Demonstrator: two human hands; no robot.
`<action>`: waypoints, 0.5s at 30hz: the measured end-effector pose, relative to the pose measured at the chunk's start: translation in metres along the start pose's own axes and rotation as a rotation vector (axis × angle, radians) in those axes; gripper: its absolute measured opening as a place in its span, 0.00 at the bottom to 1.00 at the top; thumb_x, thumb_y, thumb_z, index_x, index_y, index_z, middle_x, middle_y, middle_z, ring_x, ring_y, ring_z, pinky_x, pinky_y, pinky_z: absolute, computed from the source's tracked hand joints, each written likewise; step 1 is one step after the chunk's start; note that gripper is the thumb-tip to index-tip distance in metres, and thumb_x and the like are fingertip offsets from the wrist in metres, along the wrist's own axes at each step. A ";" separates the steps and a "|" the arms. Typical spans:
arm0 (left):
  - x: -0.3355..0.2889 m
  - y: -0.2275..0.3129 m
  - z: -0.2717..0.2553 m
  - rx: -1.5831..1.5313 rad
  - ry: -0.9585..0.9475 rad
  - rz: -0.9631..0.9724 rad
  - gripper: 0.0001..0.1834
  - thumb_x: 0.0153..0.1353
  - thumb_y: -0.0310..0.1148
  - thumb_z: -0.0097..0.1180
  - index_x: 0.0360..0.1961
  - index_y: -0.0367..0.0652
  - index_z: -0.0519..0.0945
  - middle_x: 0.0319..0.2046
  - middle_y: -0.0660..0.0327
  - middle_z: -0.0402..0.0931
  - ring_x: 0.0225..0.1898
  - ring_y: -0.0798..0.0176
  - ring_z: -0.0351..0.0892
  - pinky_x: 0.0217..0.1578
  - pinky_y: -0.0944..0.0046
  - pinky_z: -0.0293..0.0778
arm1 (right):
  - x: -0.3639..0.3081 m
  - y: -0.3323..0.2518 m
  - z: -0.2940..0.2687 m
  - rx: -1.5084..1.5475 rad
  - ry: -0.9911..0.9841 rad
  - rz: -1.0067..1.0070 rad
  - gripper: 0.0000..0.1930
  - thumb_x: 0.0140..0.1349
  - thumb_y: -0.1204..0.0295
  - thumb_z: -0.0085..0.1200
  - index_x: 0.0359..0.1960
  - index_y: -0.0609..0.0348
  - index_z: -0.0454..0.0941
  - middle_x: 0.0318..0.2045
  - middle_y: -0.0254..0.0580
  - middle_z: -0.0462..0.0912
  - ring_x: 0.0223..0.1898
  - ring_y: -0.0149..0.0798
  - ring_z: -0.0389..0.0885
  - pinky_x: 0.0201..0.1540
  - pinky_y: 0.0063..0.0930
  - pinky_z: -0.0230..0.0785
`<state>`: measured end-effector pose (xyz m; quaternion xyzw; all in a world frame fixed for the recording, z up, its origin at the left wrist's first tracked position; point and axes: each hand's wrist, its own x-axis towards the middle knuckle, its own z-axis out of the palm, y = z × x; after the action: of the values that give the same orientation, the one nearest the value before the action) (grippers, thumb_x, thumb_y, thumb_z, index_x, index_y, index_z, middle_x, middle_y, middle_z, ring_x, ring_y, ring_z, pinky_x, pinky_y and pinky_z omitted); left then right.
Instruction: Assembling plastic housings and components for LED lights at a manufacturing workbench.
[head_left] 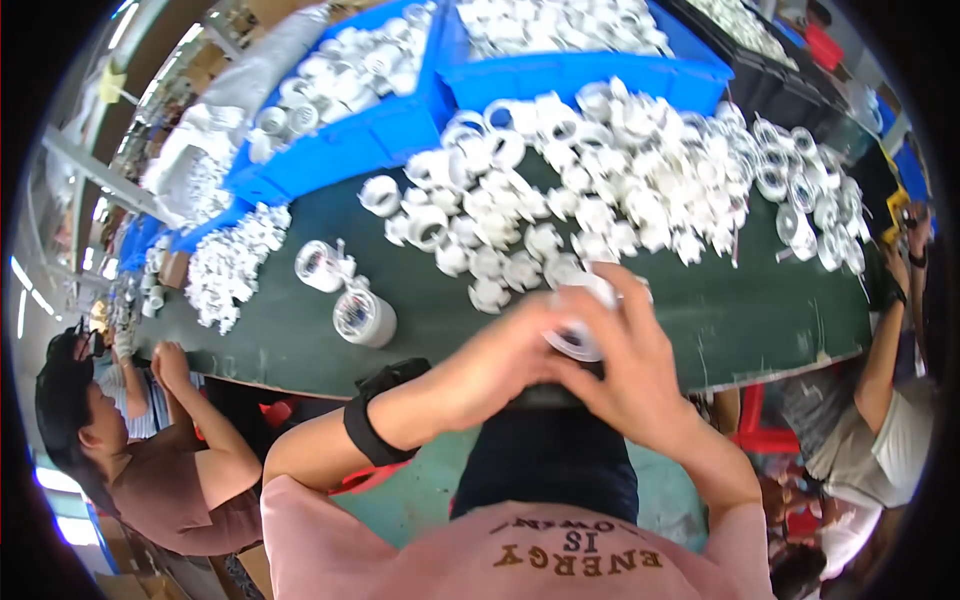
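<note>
Over the near edge of the table, both my hands are closed around a white round plastic housing point(575, 342), its open end facing me. My right hand point(635, 375) grips it from the right, thumb below and fingers over the far side. My left hand point(505, 350) is blurred and presses against its left side, with its fingertips partly hidden. To the left stands a similar white cup-shaped housing point(365, 318) with small parts or wires inside. Touching or close behind it lies a clear-rimmed round part point(318, 266) with a small white piece beside it.
A large heap of white plastic parts point(600, 180) covers the table's middle. Clear-rimmed round pieces point(815, 200) lie right, small white parts point(235, 265) left. Two blue bins point(340, 150) and a black bin point(790, 85) line the back. Other people point(150, 450) sit at both sides.
</note>
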<state>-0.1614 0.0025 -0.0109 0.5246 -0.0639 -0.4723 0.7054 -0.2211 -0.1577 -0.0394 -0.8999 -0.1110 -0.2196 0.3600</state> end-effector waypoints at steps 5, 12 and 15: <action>-0.016 0.077 -0.049 0.673 -0.270 -0.121 0.33 0.67 0.48 0.47 0.64 0.37 0.59 0.44 0.49 0.78 0.42 0.58 0.81 0.48 0.64 0.73 | 0.012 0.043 -0.001 0.359 -0.054 0.056 0.26 0.42 0.77 0.68 0.46 0.58 0.71 0.43 0.44 0.73 0.45 0.39 0.75 0.47 0.30 0.69; 0.039 0.220 -0.306 1.323 1.153 0.524 0.28 0.53 0.44 0.59 0.51 0.35 0.75 0.43 0.47 0.79 0.43 0.50 0.79 0.45 0.58 0.74 | 0.028 0.064 -0.007 1.421 -0.167 0.579 0.36 0.57 0.49 0.57 0.58 0.59 0.55 0.47 0.64 0.74 0.19 0.44 0.80 0.14 0.25 0.68; 0.061 0.250 -0.385 1.545 1.349 0.493 0.35 0.50 0.52 0.58 0.54 0.37 0.74 0.48 0.40 0.76 0.52 0.40 0.74 0.53 0.51 0.68 | 0.027 0.075 0.000 1.563 -0.150 0.419 0.29 0.66 0.50 0.45 0.57 0.60 0.57 0.53 0.69 0.68 0.18 0.45 0.78 0.12 0.26 0.67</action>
<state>0.2472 0.2198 -0.0058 0.9580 -0.0468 0.2426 0.1454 -0.1704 -0.2103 -0.0716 -0.4030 -0.0852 0.0542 0.9096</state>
